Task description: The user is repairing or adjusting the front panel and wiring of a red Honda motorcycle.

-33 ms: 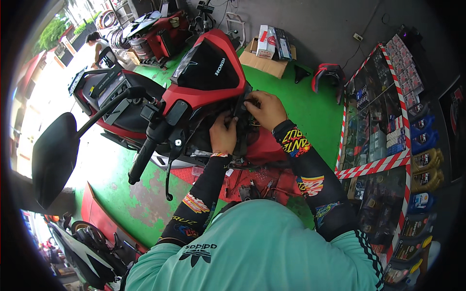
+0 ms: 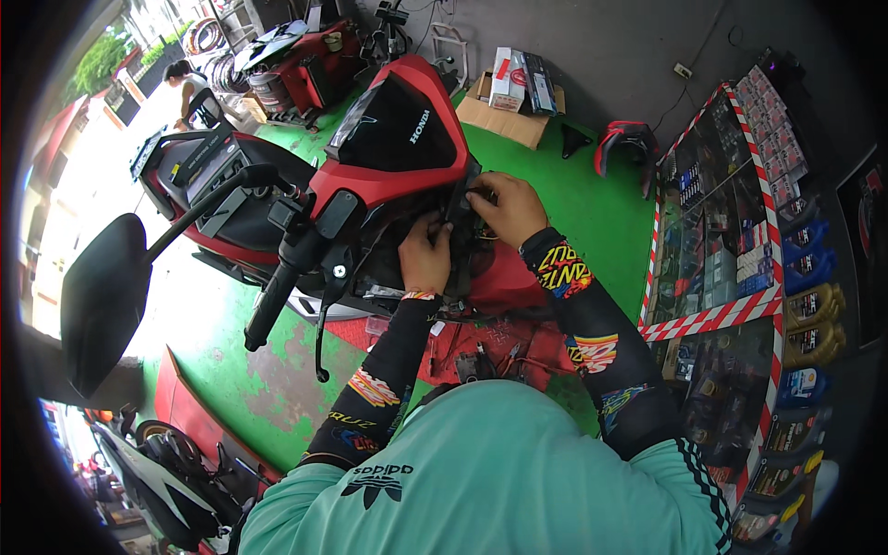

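A red and black scooter (image 2: 388,185) stands before me with its front section opened up and dark wiring exposed. Both hands are at this gap, just below the red front cover (image 2: 347,185). My right hand (image 2: 507,208) is closed, with thumb and fingers pinching a narrow black strip (image 2: 457,199). Close beside it, my left hand (image 2: 425,257) has curled fingers, its thumb pressed against the strip's lower end. What the strip is made of cannot be made out. Part of the left fingers is hidden among the dark parts.
A mirror (image 2: 106,305) and brake lever (image 2: 324,342) jut out at left. Tools (image 2: 476,363) lie on a red mat below my hands. A glass display case (image 2: 712,222) stands right, boxes (image 2: 507,92) lie by the wall, and a person (image 2: 194,92) sits far left.
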`<state>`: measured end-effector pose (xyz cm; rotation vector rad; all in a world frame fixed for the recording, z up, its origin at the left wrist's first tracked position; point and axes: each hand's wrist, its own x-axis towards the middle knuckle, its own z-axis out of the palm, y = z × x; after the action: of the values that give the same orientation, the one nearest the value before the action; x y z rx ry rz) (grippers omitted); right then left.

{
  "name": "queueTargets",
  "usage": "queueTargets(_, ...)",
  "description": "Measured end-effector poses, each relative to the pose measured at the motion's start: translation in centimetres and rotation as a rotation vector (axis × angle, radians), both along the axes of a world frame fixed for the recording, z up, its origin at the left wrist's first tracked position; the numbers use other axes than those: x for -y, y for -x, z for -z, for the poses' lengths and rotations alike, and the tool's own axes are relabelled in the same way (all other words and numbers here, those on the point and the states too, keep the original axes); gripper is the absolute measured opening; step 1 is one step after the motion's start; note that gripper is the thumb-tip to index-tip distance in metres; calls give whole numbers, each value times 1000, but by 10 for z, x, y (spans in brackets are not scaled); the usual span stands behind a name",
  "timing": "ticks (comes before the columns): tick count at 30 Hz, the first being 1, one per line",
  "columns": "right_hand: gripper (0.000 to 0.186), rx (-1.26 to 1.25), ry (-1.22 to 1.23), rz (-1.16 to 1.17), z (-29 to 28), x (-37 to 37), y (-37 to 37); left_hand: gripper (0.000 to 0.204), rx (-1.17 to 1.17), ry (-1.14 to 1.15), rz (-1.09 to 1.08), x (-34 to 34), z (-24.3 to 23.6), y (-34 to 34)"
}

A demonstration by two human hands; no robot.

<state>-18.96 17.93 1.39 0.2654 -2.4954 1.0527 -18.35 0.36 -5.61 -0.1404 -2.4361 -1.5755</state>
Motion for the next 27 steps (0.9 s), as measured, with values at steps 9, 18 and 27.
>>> queueTargets(9,18,54,41,61,4,4,-3,20,-129,84,-60,1,3,2)
queueTargets(18,15,-108,-16,-22,5,0,4,43,118,-315,197,-1,0,-5)
queueTargets(27,15,-135,28,-19,8,-4,4,61,529,-587,93,-14,-24,-2)
